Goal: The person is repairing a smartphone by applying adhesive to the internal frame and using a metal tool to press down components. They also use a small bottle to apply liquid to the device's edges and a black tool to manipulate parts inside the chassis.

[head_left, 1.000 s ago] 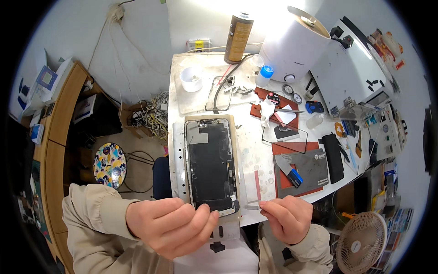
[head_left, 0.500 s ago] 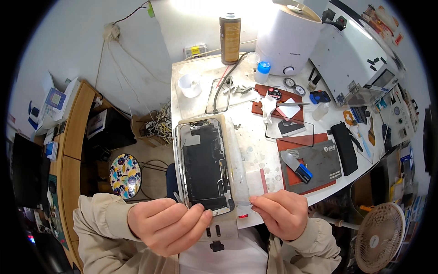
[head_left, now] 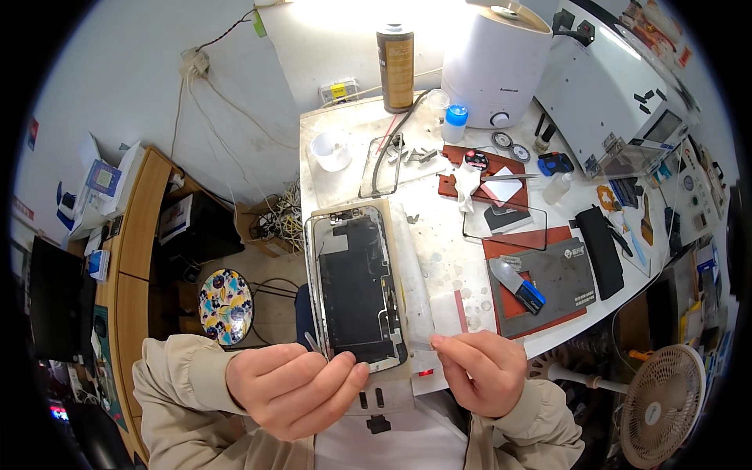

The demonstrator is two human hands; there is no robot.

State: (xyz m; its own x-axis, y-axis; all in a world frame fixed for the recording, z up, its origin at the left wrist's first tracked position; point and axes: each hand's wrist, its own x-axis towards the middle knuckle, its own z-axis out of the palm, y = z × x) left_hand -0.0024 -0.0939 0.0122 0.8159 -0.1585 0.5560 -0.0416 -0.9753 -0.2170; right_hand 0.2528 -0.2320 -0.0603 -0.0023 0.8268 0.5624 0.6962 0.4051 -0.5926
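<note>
A phone screen assembly (head_left: pixel 352 286), dark back upward in a thin frame, lies on a beige flat-topped platform (head_left: pixel 398 298) at the table's near edge. My left hand (head_left: pixel 301 390) is closed at its lower left corner, fingertips against the bottom edge. From between those fingers sticks the tip of a slim metal tool (head_left: pixel 312 342); the rest is hidden. My right hand (head_left: pixel 484 372) pinches thumb and forefinger together, to the right of the platform. A faint thin strand or strip seems to run from that pinch toward the screen, too fine to make out.
Right of the platform lie a grey mat (head_left: pixel 547 278), a blue-handled scraper (head_left: pixel 518 287) and a black pouch (head_left: pixel 599 252). Farther back stand a white cup (head_left: pixel 330 150), a spray can (head_left: pixel 396 70) and a white humidifier-like device (head_left: pixel 495 70). A fan (head_left: pixel 664 407) stands at right.
The whole view has shifted slightly right and down. Both hands keep nearly the same grips and places by the screen assembly.
</note>
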